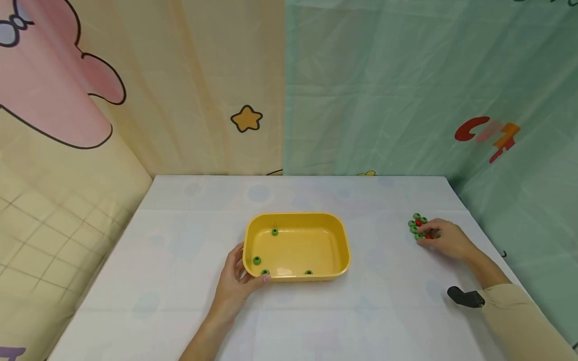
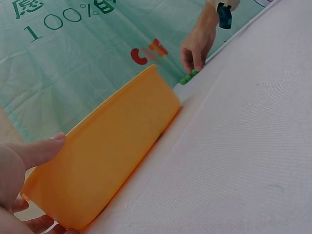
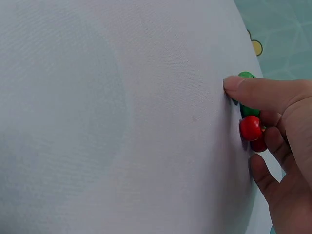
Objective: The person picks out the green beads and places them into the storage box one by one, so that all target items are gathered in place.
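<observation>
A yellow tray (image 1: pixel 331 245) sits mid-table with several green beads (image 1: pixel 257 260) inside. My left hand (image 1: pixel 235 281) grips its near left corner, thumb over the rim and fingers against the outer wall. In the left wrist view, the tray's orange-looking side (image 2: pixel 112 151) is beside the thumb. At the right, my right hand (image 1: pixel 447 238) reaches into a cluster of green beads (image 1: pixel 414 229) and red beads (image 1: pixel 418 222). In the right wrist view, the thumb lies over a green bead (image 3: pixel 250 111), with a red bead (image 3: pixel 250 127) below it. Whether a bead is pinched is hidden.
The white table (image 1: pixel 180 281) ends in front of a yellow and green curtain (image 1: pixel 361 90). More curtain rises along both sides. A black strap end (image 1: pixel 465 297) sticks out by the right sleeve (image 1: pixel 519 316).
</observation>
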{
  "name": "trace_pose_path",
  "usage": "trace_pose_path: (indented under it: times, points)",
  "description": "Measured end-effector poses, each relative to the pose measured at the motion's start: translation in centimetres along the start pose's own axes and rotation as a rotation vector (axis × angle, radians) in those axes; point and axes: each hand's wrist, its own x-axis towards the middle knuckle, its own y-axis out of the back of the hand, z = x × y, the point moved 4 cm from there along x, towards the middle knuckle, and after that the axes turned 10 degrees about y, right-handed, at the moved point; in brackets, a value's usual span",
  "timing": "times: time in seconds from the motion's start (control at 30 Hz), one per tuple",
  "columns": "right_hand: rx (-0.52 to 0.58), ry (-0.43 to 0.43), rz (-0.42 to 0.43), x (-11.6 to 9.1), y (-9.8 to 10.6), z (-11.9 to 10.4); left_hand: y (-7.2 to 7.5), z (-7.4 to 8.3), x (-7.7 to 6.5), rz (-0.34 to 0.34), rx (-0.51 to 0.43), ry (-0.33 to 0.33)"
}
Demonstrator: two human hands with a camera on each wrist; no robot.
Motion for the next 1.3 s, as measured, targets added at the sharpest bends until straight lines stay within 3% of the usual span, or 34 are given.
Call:
trace_pose_path:
  times: [0.33, 0.63, 0.93, 1.3]
  points:
    - [-0.003, -0.019, 0.007, -0.1, 0.0, -0.2, 0.1, -0.1, 0.0, 0.008, 0.001, 0.007]
    - [0.098, -0.058, -0.019, 0.5, 1.0, -0.9, 0.1, -0.1, 0.0, 0.012, -0.002, 0.009]
    - [0.305, -0.079, -0.025, 1.4, 0.7, -1.9, 0.0, 0.0, -0.1, 0.006, 0.003, 0.005]
    - [0.367, -0.079, -0.052, 3.5, -0.5, -4.2, 0.0, 0.1, 0.0, 0.007, 0.012, 0.005]
